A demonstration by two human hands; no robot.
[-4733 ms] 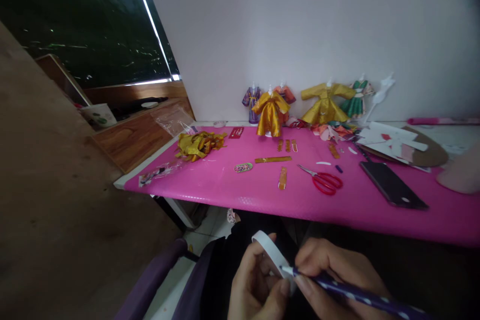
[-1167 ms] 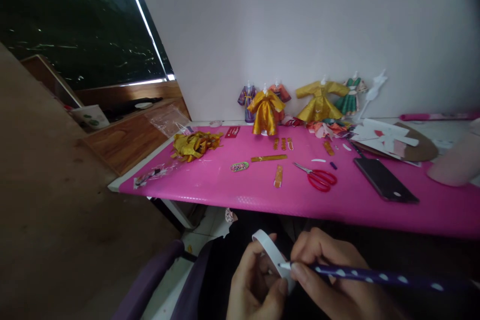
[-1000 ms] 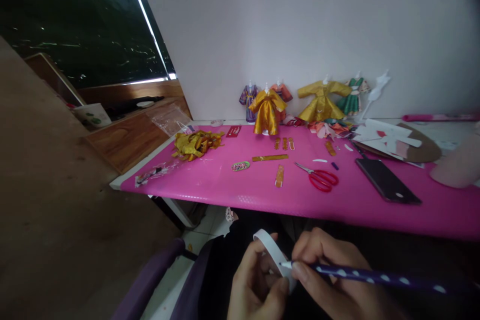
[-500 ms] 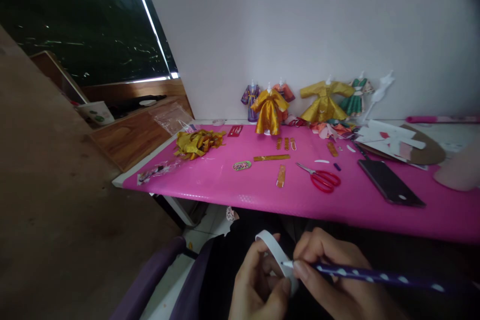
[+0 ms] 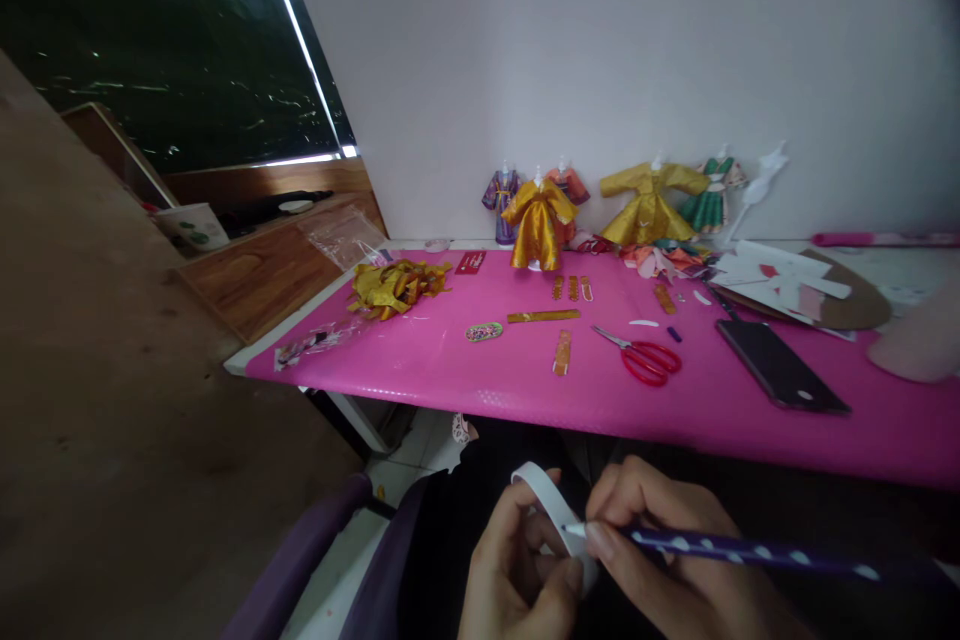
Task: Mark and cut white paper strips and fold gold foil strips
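Gripping the white band [image 5: 550, 500] were the fingers of the left hand [image 5: 517, 565], thumb on the lower end, index behind the upper curve. Fingers of the right hand [image 5: 660, 540] were wrapped around a dotted pen [image 5: 720, 547], its tip at the band's outer face; contact too fine to confirm. Landmark: red scissors [image 5: 649, 360]. Band lay nearer the wearer than the scissors and a little to their left, off the table and over the lap.

Handling (judged): band looked light, thin and springy, perhaps plastic or card; likely to flex or crease if squeezed flat. Smooth face, so probably somewhat slippery. Best hold: by the edges, close to the marked spot, with a finger backing the curve. Closed loop or open strip: could not tell, since the hand covered its lower part.

Surface: table [image 5: 420, 370] with a glossy pink cover, likely slick. Left of the scissors lay a gold strip [image 5: 544, 317] and, farther left, a heap of gold scraps [image 5: 397, 287]; right of them, a dark phone [image 5: 784, 365]. Beyond them and to the left stood a gold dress [image 5: 538, 225] on a small form.

Room: dim; pale wall [image 5: 585, 50] behind, beyond the scissors; purple armrest [image 5: 300, 555] well to their left and nearer the wearer.
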